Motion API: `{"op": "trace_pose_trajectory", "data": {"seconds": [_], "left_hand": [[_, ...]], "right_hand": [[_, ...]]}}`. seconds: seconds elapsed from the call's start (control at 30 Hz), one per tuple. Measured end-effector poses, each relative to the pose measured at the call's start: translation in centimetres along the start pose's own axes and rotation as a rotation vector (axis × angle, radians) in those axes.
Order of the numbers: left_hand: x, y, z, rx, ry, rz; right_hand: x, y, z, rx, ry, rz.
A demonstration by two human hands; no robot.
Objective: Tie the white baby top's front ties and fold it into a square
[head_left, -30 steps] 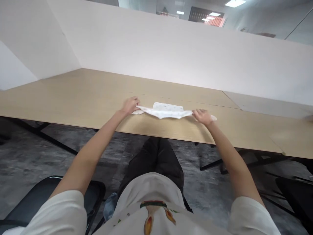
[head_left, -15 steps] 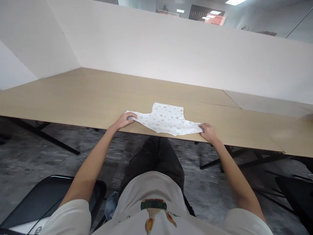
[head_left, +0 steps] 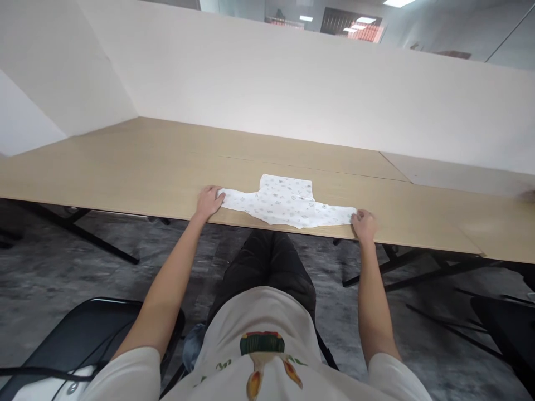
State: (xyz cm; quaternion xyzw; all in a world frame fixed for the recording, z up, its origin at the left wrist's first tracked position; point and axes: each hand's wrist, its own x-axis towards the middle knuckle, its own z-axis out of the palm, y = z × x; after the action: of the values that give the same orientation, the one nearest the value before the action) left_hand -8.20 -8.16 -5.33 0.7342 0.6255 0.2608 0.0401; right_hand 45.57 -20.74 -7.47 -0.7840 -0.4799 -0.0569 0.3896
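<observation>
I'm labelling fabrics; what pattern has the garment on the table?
White garment with small scattered motifs; head view.

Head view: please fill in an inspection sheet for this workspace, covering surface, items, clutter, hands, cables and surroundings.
Surface: wood-toned table, seams visible between panels.
Job's things: white printed garment, spread flat near the table's front edge, sleeves out to both sides.
Clutter: white object by the black chair at the person's left, cut off by the frame.
Hands: left hand and right hand each at a sleeve end; how firmly the fingers grip, cannot tell.
Cables: black cable across the white object.
Surroundings: pale partition behind the table; dark floor.
</observation>
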Motion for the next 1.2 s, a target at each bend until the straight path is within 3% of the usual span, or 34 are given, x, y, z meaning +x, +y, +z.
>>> {"op": "trace_pose_trajectory", "data": {"seconds": [0.13,0.23,0.33,0.47,0.57,0.67,0.93,1.1,1.2], "left_hand": [[0.1,0.0,0.4,0.055,-0.008,-0.099],[0.2,-0.1,0.5,0.048,-0.018,-0.098],[0.2,-0.5,0.4,-0.012,-0.014,-0.068],[0.3,-0.9,0.2,-0.136,0.029,-0.044],[0.2,-0.9,-0.2,-0.219,0.030,-0.036],[0.1,-0.7,-0.5,-0.264,0.038,-0.040],[-0.4,-0.2,-0.8,-0.357,0.061,-0.074],[-0.3,-0.2,-0.8,-0.414,0.064,-0.136],[0.0,0.6,-0.6,-0.587,0.079,-0.200]], "right_hand": [[0.3,-0.4,-0.1,-0.003,-0.040,0.002],[0.9,-2.4,-0.1,0.019,0.027,-0.015],[1.5,-6.7,0.4,0.118,0.110,-0.109],[0.6,-14.2,2.2,0.270,0.103,-0.284],[-1.4,-18.8,4.4,0.293,0.013,-0.370],[-3.6,-21.8,6.4,0.308,-0.112,-0.413],[-7.2,-24.1,8.7,0.268,-0.300,-0.373],[-7.9,-24.4,8.5,0.149,-0.435,-0.393],[-9.6,-24.5,7.6,0.138,-0.462,-0.441]]}}
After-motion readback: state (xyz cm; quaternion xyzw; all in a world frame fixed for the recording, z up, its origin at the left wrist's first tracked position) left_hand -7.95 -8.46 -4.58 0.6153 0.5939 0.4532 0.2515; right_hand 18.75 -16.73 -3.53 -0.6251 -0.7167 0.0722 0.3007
